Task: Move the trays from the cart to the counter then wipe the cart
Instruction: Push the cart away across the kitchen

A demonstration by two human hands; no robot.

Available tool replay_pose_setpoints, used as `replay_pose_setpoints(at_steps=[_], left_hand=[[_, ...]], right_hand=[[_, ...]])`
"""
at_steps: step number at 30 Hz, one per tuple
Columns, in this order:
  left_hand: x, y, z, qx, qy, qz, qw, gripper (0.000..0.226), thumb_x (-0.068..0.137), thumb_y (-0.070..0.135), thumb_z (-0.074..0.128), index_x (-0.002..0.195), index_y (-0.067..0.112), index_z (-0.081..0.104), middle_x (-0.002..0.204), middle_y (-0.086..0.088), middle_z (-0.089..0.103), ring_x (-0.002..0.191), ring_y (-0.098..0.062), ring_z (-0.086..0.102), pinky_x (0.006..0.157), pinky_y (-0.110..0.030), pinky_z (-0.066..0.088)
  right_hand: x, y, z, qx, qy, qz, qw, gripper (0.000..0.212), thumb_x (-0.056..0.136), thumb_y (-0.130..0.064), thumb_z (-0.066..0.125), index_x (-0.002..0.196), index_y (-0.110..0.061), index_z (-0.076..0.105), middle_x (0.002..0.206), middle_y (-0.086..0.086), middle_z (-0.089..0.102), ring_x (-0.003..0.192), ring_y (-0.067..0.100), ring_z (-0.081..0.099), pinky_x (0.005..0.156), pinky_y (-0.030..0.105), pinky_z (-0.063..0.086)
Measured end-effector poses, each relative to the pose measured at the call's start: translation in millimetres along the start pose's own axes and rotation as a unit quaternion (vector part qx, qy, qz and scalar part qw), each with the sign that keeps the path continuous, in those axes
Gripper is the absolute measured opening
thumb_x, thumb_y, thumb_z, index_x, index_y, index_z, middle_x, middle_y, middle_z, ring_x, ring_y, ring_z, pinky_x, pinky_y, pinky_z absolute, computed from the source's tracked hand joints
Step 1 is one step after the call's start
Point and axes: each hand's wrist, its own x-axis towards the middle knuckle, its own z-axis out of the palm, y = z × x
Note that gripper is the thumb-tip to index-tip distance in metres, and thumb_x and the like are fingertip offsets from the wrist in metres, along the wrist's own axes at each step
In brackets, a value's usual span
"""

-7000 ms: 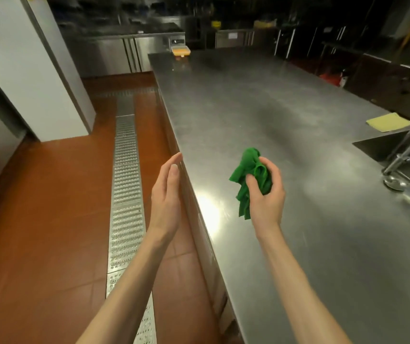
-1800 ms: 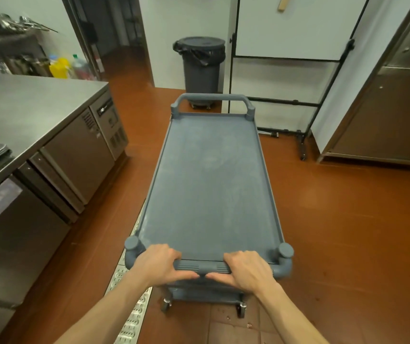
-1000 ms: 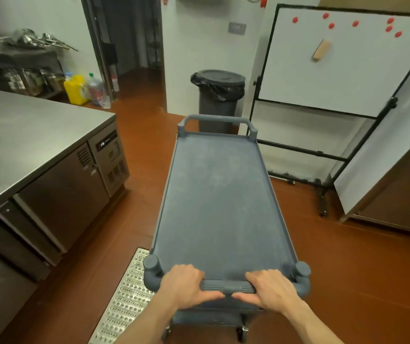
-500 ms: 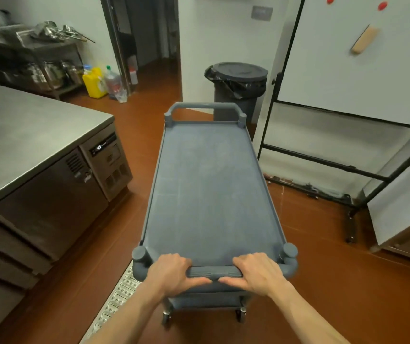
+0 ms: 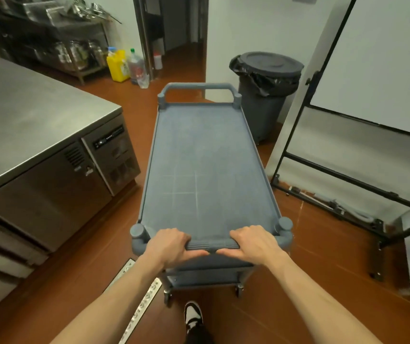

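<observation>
— Where are the person's hands?

— Both are on the near handle (image 5: pixel 210 245) of the grey cart (image 5: pixel 208 175). The left hand (image 5: pixel 168 245) is wrapped around the bar toward the cart's near left corner, the right hand (image 5: pixel 254 242) around it toward the near right corner. Fingers curl over the top of the bar, and the thumbs run underneath and point at each other, close together near the middle.

— And the cart itself?

— It stands lengthwise on the red-brown floor (image 5: pixel 305 244), stretching away from the person. Its top shelf is bare and shows faint pale scuff lines. A second handle (image 5: pixel 199 86) arches over the far end, and a lower shelf (image 5: pixel 205 278) and wheels show beneath the near edge.

— Where is the counter?

— The steel counter (image 5: pixel 25 115) lies to the left of the cart, apart from it, with its corner level with the cart's far half. No trays can be seen on the part in view.

— Anything else nearby?

— A lidded bin (image 5: pixel 266 93) with a black liner sits just beyond the cart's far right corner, and a whiteboard on a black frame (image 5: pixel 362 135) stands to the right. One shoe (image 5: pixel 193 316) shows below the cart, beside a metal floor drain (image 5: pixel 134 299).
</observation>
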Motion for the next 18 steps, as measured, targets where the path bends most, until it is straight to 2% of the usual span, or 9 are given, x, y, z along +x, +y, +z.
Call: replay_pose_setpoints(at_steps=[4, 7, 10, 12, 15, 18], left_hand=[[47, -17, -15, 0.003, 0.003, -0.010, 1.000, 0.077, 0.081, 0.096, 0.035, 0.080, 0.024, 0.061, 0.078, 0.000, 0.068, 0.070, -0.022, 0.065, 0.067, -0.037, 0.051], [86, -36, -26, 0.001, 0.012, -0.023, 1.000, 0.078, 0.079, 0.097, 0.036, 0.079, 0.023, 0.059, 0.087, -0.007, 0.075, 0.081, -0.029, 0.071, 0.068, -0.037, 0.046], [124, -55, -38, 0.000, 0.013, -0.035, 0.999, 0.085, 0.077, 0.098, 0.035, 0.086, 0.020, 0.068, 0.094, -0.010, 0.077, 0.089, -0.032, 0.072, 0.072, -0.038, 0.049], [148, -66, -47, -0.010, 0.002, -0.039, 0.999, 0.086, 0.078, 0.098, 0.036, 0.089, 0.020, 0.070, 0.094, -0.009, 0.076, 0.085, -0.029, 0.070, 0.072, -0.038, 0.049], [189, -82, -60, -0.030, -0.006, -0.046, 0.998, 0.082, 0.078, 0.097, 0.037, 0.085, 0.020, 0.065, 0.094, -0.009, 0.075, 0.086, -0.030, 0.070, 0.074, -0.040, 0.052], [228, -95, -75, -0.029, 0.003, -0.051, 0.998, 0.077, 0.078, 0.097, 0.037, 0.079, 0.022, 0.058, 0.096, -0.012, 0.076, 0.092, -0.035, 0.071, 0.078, -0.042, 0.053]], right_hand=[[48, 30, -9, -0.031, -0.009, 0.003, 0.999, 0.079, 0.083, -0.094, 0.020, 0.084, -0.022, 0.054, 0.081, 0.003, 0.069, 0.074, 0.028, 0.066, 0.062, 0.037, 0.042], [92, 52, -17, -0.044, -0.018, 0.006, 0.999, 0.084, 0.082, -0.094, 0.018, 0.083, -0.020, 0.057, 0.073, 0.000, 0.059, 0.063, 0.024, 0.055, 0.060, 0.036, 0.043], [136, 72, -22, -0.038, -0.029, 0.006, 0.999, 0.091, 0.079, -0.097, 0.016, 0.085, -0.019, 0.062, 0.077, 0.003, 0.068, 0.069, 0.025, 0.064, 0.065, 0.038, 0.051], [163, 88, -28, -0.029, -0.043, 0.003, 0.999, 0.090, 0.078, -0.097, 0.017, 0.086, -0.020, 0.062, 0.081, 0.004, 0.069, 0.071, 0.026, 0.065, 0.065, 0.037, 0.048], [206, 114, -37, -0.021, -0.056, -0.001, 0.998, 0.081, 0.080, -0.096, 0.021, 0.084, -0.022, 0.055, 0.078, 0.002, 0.063, 0.070, 0.026, 0.061, 0.063, 0.036, 0.040], [245, 139, -44, -0.017, -0.056, 0.003, 0.998, 0.078, 0.080, -0.096, 0.022, 0.084, -0.024, 0.052, 0.076, -0.001, 0.057, 0.079, 0.027, 0.068, 0.064, 0.036, 0.041]])
